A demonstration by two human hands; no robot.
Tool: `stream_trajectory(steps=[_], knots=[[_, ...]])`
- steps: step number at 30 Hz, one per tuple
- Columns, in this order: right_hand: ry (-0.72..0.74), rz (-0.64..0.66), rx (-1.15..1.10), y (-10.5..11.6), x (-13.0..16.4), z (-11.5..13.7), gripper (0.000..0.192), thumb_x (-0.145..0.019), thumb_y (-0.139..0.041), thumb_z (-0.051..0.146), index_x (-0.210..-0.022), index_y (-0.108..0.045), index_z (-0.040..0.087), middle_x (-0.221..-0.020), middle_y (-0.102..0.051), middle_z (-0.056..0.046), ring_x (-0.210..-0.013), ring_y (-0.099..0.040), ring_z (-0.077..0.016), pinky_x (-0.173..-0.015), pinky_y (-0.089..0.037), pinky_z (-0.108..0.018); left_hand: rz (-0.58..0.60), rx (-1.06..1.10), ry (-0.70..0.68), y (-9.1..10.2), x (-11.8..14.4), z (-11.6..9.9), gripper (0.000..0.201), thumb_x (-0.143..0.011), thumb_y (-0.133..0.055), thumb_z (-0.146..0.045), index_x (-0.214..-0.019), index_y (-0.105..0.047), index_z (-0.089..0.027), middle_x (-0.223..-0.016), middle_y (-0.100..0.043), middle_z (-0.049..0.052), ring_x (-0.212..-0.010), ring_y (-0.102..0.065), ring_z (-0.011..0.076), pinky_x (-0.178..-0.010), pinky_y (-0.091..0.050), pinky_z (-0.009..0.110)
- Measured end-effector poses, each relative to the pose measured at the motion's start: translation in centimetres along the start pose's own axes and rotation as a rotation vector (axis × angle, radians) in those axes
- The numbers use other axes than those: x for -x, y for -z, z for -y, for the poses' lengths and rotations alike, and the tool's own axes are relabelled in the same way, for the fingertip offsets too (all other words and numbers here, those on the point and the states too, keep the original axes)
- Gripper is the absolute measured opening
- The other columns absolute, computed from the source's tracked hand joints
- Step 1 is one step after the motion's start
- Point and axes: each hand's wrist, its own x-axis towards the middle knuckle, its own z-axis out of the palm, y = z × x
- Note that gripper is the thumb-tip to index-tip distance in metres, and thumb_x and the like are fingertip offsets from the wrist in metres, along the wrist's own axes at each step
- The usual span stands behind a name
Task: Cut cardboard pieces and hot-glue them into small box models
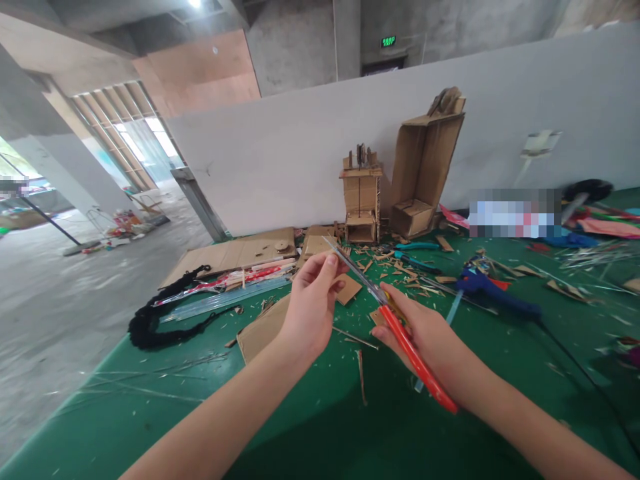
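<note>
My right hand (425, 333) is wrapped round the red handles of a pair of scissors (403, 337), whose metal blades point up and left. The blade tips reach the fingers of my left hand (315, 297), which are pinched together; whatever sits between them is too small or hidden to name. Below the hands, a thin rod (355, 338) and a narrow brown strip (361, 377) lie on the green table (320, 433). A flat piece of cardboard (265, 327) lies partly behind my left forearm.
Two cardboard structures, one small (361, 193) and one tall (427, 160), stand against the white partition (280, 160). Cardboard scraps and teal-handled pliers (417, 261) lie before them. A blue glue gun (495, 293) trails its cord at right. Black fuzzy stems (145, 327) and clear-wrapped sticks (230, 300) lie left.
</note>
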Motion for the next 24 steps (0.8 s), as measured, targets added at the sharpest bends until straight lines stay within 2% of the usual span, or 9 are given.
stream_trajectory(steps=[10, 19, 24], knots=[[0.062, -0.057, 0.167, 0.0, 0.3, -0.4, 0.059, -0.085, -0.049, 0.045, -0.133, -0.038, 0.012, -0.095, -0.064, -0.011, -0.077, -0.063, -0.0215, -0.066, -0.053, -0.034, 0.005, 0.105, 0.05, -0.2, 0.2, 0.1, 0.005, -0.077, -0.067, -0.024, -0.079, -0.065, -0.02, -0.086, -0.063, -0.002, -0.081, -0.057, 0.0085, -0.072, -0.045, 0.022], [0.05, -0.027, 0.219, 0.6, 0.3, 0.1, 0.053, -0.087, -0.046, 0.051, -0.125, -0.045, 0.015, -0.08, -0.066, -0.006, -0.063, -0.062, -0.0195, -0.059, -0.05, -0.033, 0.028, 0.08, 0.031, -0.1, 0.0, 0.2, 0.007, -0.076, -0.068, -0.025, -0.079, -0.066, -0.019, -0.085, -0.064, -0.001, -0.08, -0.058, 0.0085, -0.073, -0.044, 0.022], [0.019, -0.015, 0.26, 1.0, 0.5, 0.4, 0.051, -0.086, -0.046, 0.052, -0.121, -0.048, 0.015, -0.08, -0.068, -0.007, -0.061, -0.062, -0.0201, -0.057, -0.049, -0.033, 0.024, 0.077, 0.03, -0.1, 0.0, 0.1, 0.007, -0.074, -0.069, -0.025, -0.077, -0.066, -0.019, -0.082, -0.064, -0.002, -0.078, -0.058, 0.008, -0.072, -0.043, 0.022]])
